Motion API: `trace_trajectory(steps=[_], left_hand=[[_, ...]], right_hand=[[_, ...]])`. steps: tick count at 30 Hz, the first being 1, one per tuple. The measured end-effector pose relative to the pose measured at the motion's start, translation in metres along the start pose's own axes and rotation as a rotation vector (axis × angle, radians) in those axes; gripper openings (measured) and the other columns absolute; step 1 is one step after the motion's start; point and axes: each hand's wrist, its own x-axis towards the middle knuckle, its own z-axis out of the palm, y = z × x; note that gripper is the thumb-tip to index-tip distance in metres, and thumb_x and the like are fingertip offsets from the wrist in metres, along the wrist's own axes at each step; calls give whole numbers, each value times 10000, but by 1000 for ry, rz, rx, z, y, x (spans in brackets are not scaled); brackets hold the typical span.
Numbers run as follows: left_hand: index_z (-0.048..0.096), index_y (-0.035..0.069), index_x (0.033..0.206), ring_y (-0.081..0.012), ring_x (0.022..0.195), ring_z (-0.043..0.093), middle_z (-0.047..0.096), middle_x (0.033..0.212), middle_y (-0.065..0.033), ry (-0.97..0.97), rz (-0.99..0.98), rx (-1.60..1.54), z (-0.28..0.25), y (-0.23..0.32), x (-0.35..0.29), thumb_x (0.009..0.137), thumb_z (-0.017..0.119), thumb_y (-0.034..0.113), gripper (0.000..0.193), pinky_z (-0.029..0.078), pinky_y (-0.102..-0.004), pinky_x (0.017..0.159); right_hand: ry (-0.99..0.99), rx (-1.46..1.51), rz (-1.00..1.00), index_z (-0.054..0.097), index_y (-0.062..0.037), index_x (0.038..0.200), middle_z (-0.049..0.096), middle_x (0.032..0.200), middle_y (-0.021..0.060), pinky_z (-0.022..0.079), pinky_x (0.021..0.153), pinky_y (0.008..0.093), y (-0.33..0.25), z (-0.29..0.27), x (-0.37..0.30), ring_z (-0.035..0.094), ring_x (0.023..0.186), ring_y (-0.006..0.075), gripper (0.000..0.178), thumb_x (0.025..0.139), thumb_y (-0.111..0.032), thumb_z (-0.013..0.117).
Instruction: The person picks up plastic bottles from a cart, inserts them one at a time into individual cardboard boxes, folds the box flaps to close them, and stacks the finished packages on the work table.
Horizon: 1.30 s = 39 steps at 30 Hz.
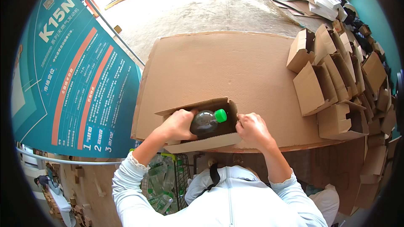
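Note:
An open cardboard box (206, 143) lies near the front edge of the cardboard-covered table, its long opening facing up. Inside it is a clear plastic bottle (204, 122) with a green cap, lying tilted with the cap toward the right. My left hand (180, 125) is closed around the bottle's left part, thumb and fingers reaching into the box. At the box's right end, my right hand (253, 130) has its fingers curled in and pinched on the box's edge. The lower part of the bottle is hidden by my left hand and the box walls.
Several open cardboard boxes (313, 88) stand grouped along the table's right side. A large teal banner (84, 80) rises at the left. Below the table's front edge is a wire cart (182, 176) holding several green-capped bottles (164, 201). Flattened cardboard (294, 0) lies piled at the far right.

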Motion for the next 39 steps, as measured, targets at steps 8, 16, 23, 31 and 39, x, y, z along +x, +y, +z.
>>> trace_trajectory(steps=[8, 16, 23, 31, 39], left_hand=[[726, 55, 954, -343, 963, 670, 706, 969, -166, -225, 48, 519, 56, -24, 63, 640, 832, 325, 428, 554, -446, 831], [731, 115, 968, -310, 884, 701, 721, 919, -139, -164, 5, 618, 66, -10, 76, 785, 694, 118, 187, 568, -437, 780], [683, 58, 1150, -364, 1061, 632, 660, 1167, -201, -546, -5, 216, 95, -65, 70, 898, 569, 238, 331, 508, -440, 913], [640, 21, 1200, -237, 1044, 661, 693, 1118, -133, 495, 84, -469, -23, 20, -46, 1009, 499, 184, 288, 509, -324, 914], [673, 6, 982, -198, 840, 695, 707, 968, -144, 1020, -990, -686, 215, -164, -251, 896, 521, 34, 177, 548, -348, 787]], right_hand=[[-38, 0, -43, 599, 49, 820, 608, 668, 245, 503, 648, 486, -6, 2, -13, 616, 662, 412, 153, 874, -89, 560], [-26, -16, -41, 643, 71, 972, 593, 622, 240, 500, 581, 468, 10, 1, -10, 611, 597, 399, 193, 872, -79, 574], [-6, -59, -166, 654, 95, 1013, 598, 635, 254, 507, 594, 480, 16, 5, 8, 623, 608, 406, 235, 861, -62, 569], [-52, 354, -27, 642, 112, 1079, 588, 558, 110, 471, 436, 304, 30, -2, 27, 582, 434, 174, 249, 910, -25, 520], [-2, 335, -23, 643, 101, 1159, 488, 536, -13, 345, 330, 238, 34, -5, 39, 439, 371, 47, 271, 977, -61, 524]])
